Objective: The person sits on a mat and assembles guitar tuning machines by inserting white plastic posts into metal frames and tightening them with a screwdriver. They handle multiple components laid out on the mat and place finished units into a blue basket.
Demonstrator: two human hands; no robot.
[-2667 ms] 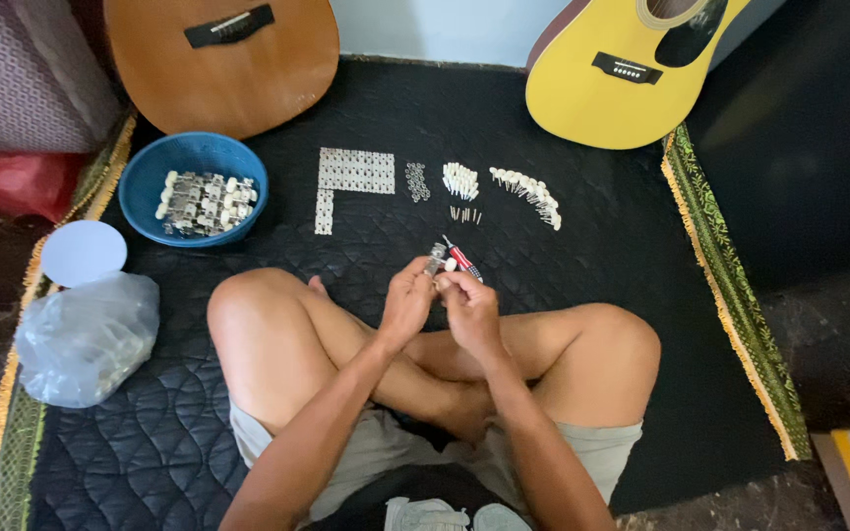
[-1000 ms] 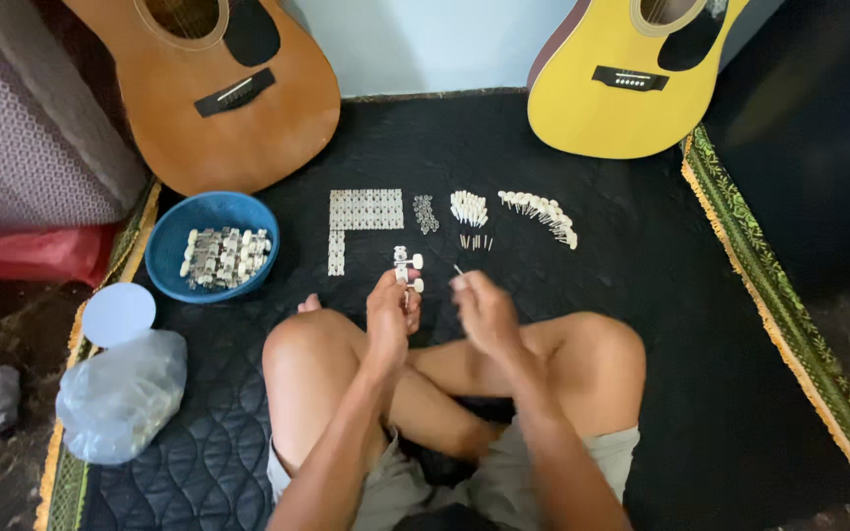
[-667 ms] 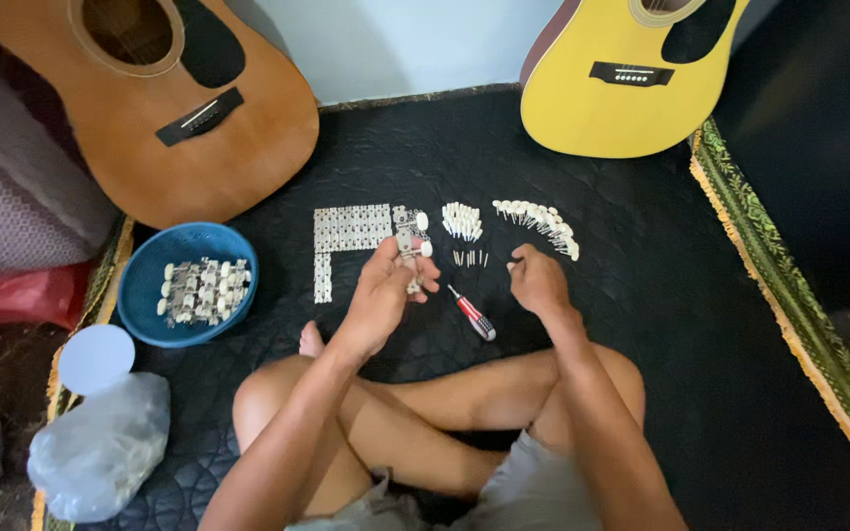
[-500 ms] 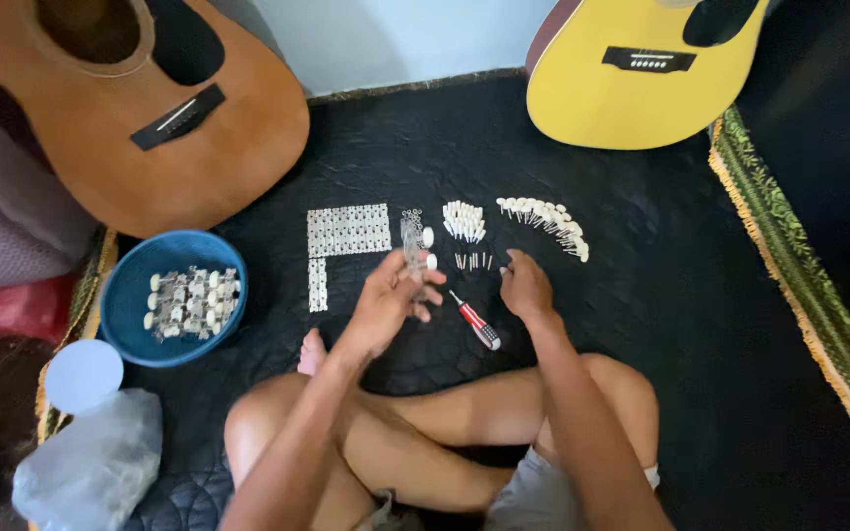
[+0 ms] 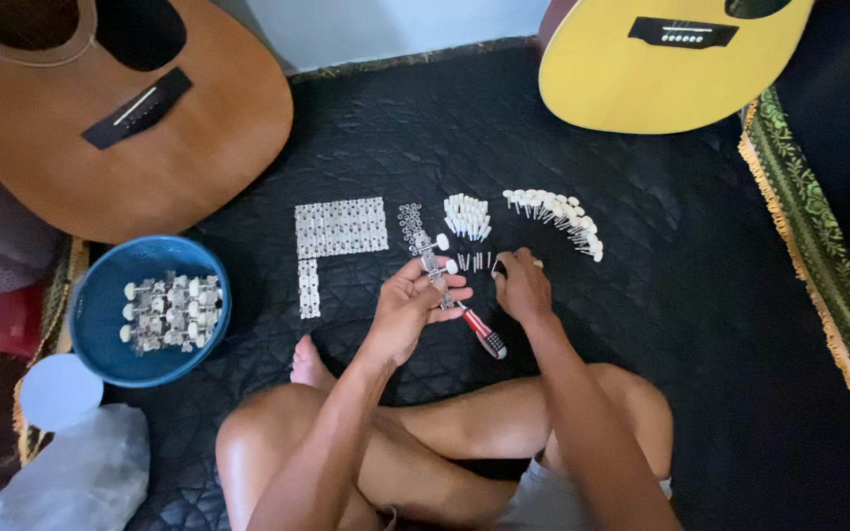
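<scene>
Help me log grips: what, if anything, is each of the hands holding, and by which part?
Left hand holds a tuner strip by its lower end. Right hand reaches small pins; any hold cannot be told.

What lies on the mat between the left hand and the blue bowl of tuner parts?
In the head view, between the left hand and the blue bowl lies only a short strip of flat metal plates on the black mat.
</scene>
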